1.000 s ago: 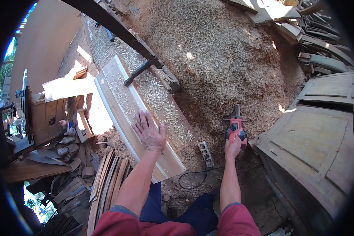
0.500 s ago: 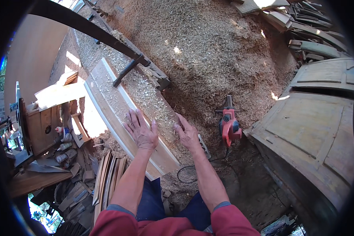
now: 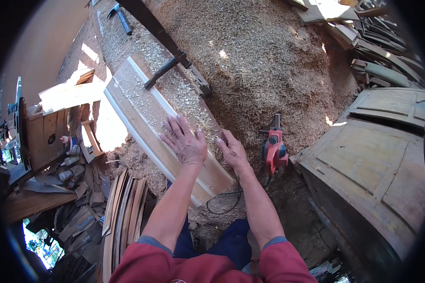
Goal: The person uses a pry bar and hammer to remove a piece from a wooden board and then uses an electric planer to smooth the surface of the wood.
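Note:
A long wooden board (image 3: 148,129) with pale edge strips lies slantwise on a bench strewn with shavings (image 3: 184,101). My left hand (image 3: 188,145) rests palm down on the board, fingers spread. My right hand (image 3: 233,151) is beside the board's right side, at the bench's edge; its fingers are extended and the thumb stands apart, with nothing seen in it. Farther up, a long dark bar (image 3: 151,28) reaches over the bench, and its short dark arm (image 3: 165,73) comes down at the board.
A red power tool (image 3: 275,151) with a cord sits on the shavings-covered ground to the right. Beyond it stands a panelled wooden cabinet (image 3: 363,155). A hammer (image 3: 123,21) lies on the bench's far part. Curved wood strips (image 3: 123,212) and offcuts are stacked at left.
Both hands, the board and the dark bar appear farther up and right in the view. The hands keep about the same places along the board. More of the hammer shows.

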The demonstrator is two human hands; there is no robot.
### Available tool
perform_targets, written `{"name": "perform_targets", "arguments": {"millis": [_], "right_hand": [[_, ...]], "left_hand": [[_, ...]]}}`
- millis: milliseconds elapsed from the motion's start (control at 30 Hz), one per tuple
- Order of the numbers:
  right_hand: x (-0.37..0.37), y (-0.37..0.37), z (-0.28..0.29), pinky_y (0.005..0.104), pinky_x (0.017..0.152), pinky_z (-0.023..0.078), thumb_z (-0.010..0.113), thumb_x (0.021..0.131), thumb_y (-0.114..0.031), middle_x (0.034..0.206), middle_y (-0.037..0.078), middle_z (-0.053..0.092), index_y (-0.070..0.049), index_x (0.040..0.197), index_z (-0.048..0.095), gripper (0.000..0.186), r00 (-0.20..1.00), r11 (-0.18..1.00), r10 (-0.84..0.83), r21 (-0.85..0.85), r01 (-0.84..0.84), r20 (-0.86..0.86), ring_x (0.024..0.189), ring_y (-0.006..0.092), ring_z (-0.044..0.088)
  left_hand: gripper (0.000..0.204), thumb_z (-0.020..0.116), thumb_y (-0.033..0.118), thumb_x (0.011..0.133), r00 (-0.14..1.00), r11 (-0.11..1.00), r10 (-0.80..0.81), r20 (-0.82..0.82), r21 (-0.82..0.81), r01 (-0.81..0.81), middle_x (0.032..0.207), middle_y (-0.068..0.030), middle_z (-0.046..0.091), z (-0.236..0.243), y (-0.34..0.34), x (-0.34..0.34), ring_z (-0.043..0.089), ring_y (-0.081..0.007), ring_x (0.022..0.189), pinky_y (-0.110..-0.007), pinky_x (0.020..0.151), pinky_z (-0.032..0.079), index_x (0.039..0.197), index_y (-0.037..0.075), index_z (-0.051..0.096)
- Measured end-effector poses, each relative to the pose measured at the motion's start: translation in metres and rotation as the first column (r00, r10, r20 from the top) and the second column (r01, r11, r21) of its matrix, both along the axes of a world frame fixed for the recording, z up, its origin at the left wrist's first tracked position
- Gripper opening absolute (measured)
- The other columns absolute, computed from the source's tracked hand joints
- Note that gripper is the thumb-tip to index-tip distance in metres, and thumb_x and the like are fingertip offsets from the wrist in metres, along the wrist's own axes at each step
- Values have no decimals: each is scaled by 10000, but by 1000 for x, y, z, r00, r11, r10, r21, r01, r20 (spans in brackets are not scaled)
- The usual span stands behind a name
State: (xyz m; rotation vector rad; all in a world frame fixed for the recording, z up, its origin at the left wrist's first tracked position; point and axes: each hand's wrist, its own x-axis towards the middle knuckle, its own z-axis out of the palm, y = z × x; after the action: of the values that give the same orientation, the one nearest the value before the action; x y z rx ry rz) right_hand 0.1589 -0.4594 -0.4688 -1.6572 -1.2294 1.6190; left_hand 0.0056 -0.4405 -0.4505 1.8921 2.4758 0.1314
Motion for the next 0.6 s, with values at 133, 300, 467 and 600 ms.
{"name": "perform_targets", "arguments": {"millis": [133,300,467,600], "right_hand": [[3,-7,-10,412,930,491,574,987,-326,1131,205,687,-144,1371,511,430,999,1000,19,8,-19,49,1072,358,662],[-2,-13,-30,420,946,485,554,990,-387,1193,189,672,-176,1400,498,465,996,1000,4,-9,-3,88,1120,348,643],[-1,-12,-23,412,975,475,551,992,-347,1236,180,657,-182,1434,478,477,998,996,-46,73,43,49,1161,346,625],[-19,-22,4,438,1028,436,574,978,-317,1286,180,581,-165,1444,469,501,938,984,-117,164,66,326,1206,365,559]], "left_hand": [[870,561,320,821,997,999,-3,77,-49,6,1625,-239,135,8,3,13,56,-406,1525,-619,1192,-18,1545,-22,220],[909,579,319,797,983,994,-81,163,-54,91,1632,-224,113,11,-1,-15,40,-391,1529,-609,1199,-36,1539,-48,205],[961,589,325,767,967,967,-212,139,-116,229,1634,-206,120,17,-15,-55,44,-356,1535,-600,1207,-20,1547,-45,166],[950,587,323,769,975,971,-202,88,-109,211,1638,-190,124,16,-20,-60,49,-340,1537,-596,1210,-10,1552,-25,177]]}}
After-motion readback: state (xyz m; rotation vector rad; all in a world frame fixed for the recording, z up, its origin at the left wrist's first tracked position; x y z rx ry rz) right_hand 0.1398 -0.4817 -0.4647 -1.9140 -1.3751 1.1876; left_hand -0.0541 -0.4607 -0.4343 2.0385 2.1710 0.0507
